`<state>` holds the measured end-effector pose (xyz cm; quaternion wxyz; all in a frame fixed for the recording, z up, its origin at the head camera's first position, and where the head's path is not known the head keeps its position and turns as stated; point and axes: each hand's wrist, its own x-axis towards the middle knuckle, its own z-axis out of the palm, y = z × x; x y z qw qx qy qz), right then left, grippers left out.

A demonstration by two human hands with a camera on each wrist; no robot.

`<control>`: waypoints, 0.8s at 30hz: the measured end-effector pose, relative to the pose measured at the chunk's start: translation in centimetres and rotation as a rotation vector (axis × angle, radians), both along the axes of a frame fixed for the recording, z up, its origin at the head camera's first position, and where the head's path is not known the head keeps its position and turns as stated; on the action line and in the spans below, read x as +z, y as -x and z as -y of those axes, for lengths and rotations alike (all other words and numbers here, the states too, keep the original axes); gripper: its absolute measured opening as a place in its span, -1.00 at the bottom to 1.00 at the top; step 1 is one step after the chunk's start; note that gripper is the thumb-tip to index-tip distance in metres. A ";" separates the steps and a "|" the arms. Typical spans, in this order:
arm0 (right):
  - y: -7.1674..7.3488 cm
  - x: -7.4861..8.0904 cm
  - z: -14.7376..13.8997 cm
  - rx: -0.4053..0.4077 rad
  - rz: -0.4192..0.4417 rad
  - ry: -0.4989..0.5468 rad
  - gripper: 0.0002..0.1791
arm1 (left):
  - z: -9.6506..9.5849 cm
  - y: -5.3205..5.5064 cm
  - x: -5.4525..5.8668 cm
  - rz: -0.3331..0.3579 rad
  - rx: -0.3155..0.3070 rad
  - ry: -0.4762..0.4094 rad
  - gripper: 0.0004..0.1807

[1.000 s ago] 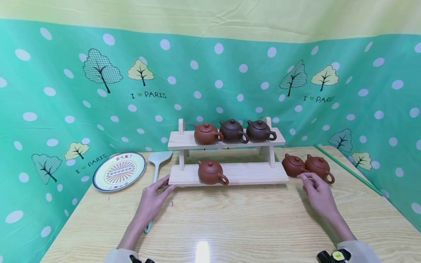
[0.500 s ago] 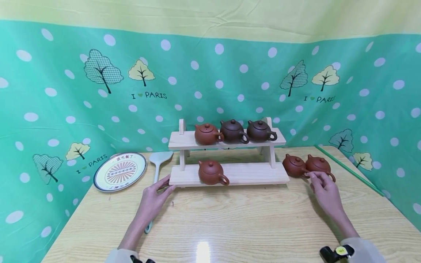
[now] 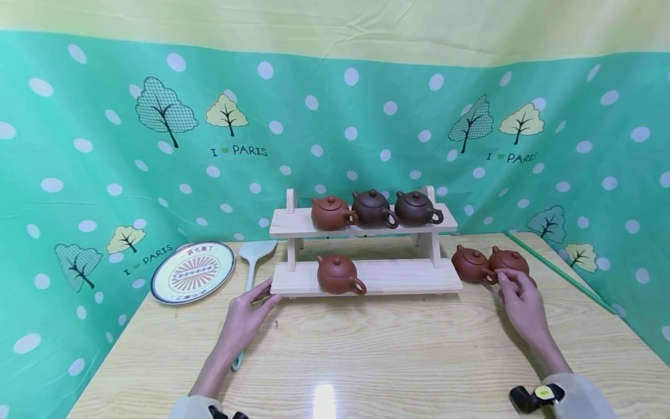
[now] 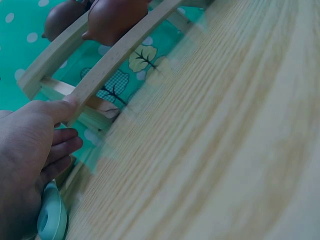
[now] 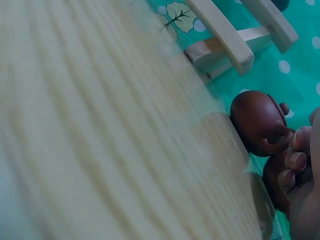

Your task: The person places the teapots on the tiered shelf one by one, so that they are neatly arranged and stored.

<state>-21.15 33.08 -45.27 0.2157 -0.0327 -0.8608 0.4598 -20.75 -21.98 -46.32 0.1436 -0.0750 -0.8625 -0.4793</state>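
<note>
A two-tier wooden rack (image 3: 413,281) stands mid-table. My left hand (image 3: 247,317) holds the left end of its lower shelf, the thumb pressed at the front corner. One red-brown teapot (image 3: 337,274) sits on that shelf. A red-brown teapot (image 3: 328,215) and two dark teapots (image 3: 370,210) stand on the upper shelf. Two more red-brown teapots stand right of the rack. My right hand (image 3: 525,305) has loosely bent fingers beside the handle of the nearer one (image 5: 256,120), in front of the outer teapot (image 3: 508,262). Whether the fingertips touch that handle I cannot tell.
A patterned plate (image 3: 193,272) lies at the far left. Beside it a pale green spatula (image 3: 251,269) runs partly under my left forearm. A green stick (image 3: 562,272) lies along the right edge. A polka-dot curtain (image 3: 356,128) hangs close behind the rack.
My right hand has moved a little to the right, past the inner teapot's handle toward the outer teapot. My left hand stays on the rack, and the teapots keep their places.
</note>
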 end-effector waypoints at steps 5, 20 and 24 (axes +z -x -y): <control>0.2 -0.1 -0.1 -0.012 0.010 -0.005 -0.54 | 0.0 -0.1 0.1 0.009 0.003 -0.001 -0.42; 0.7 -0.6 -0.3 0.046 0.056 -0.075 -0.54 | 0.0 -0.1 -0.1 0.021 0.011 0.008 -0.40; 1.0 -0.6 -0.4 0.057 0.069 -0.079 -0.57 | 0.0 0.0 -0.1 0.015 0.011 0.006 -0.41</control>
